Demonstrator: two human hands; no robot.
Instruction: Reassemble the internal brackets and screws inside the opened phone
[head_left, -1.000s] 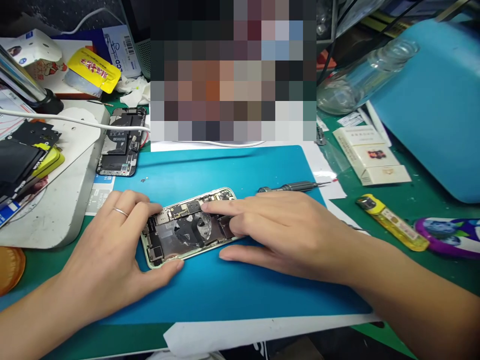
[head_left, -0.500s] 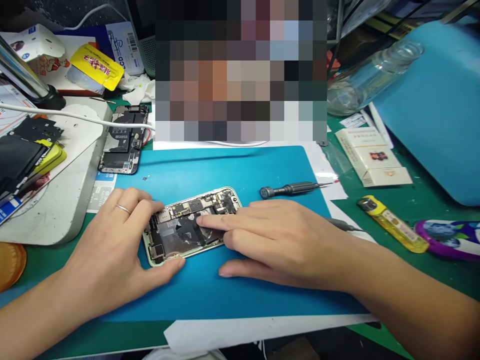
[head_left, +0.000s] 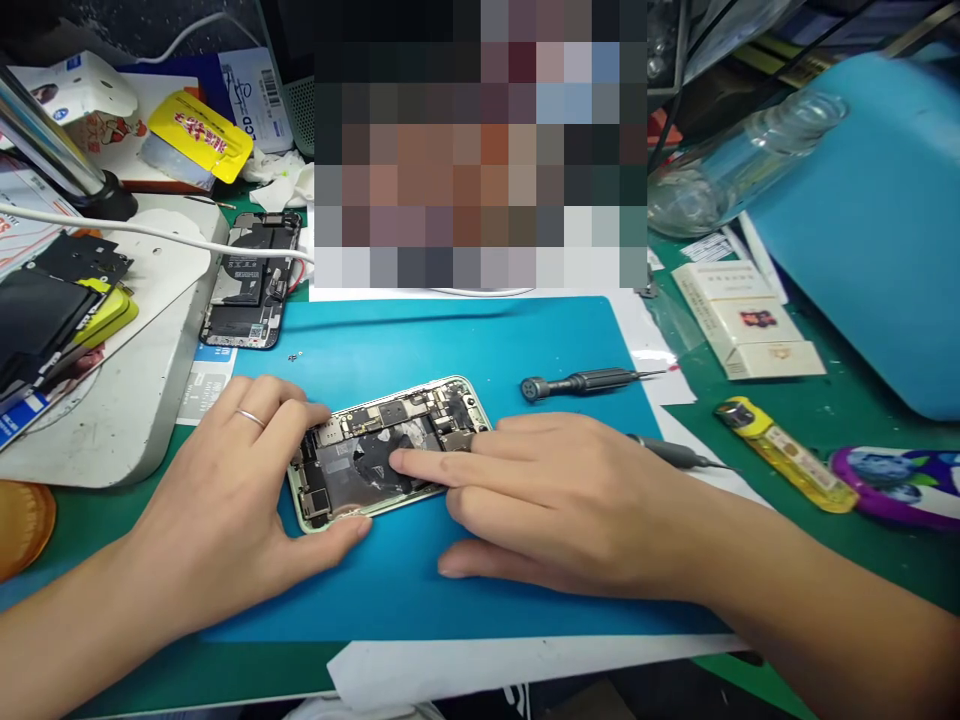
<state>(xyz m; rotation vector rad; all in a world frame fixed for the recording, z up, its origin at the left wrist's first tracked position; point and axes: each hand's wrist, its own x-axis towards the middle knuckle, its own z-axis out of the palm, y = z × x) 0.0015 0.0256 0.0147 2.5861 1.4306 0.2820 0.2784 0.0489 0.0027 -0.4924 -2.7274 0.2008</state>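
Right hand grips nothing, index extended onto the opened, dark-inside, pale-green-rimmed rectangular phone, left hand clasping its left end on the flat blue mat; probably finger-probing, next move wants light touch, steady hold.

Single view from wearer's head, facing forward and down across desk; close range (open phone sits just left of and below frame centre).
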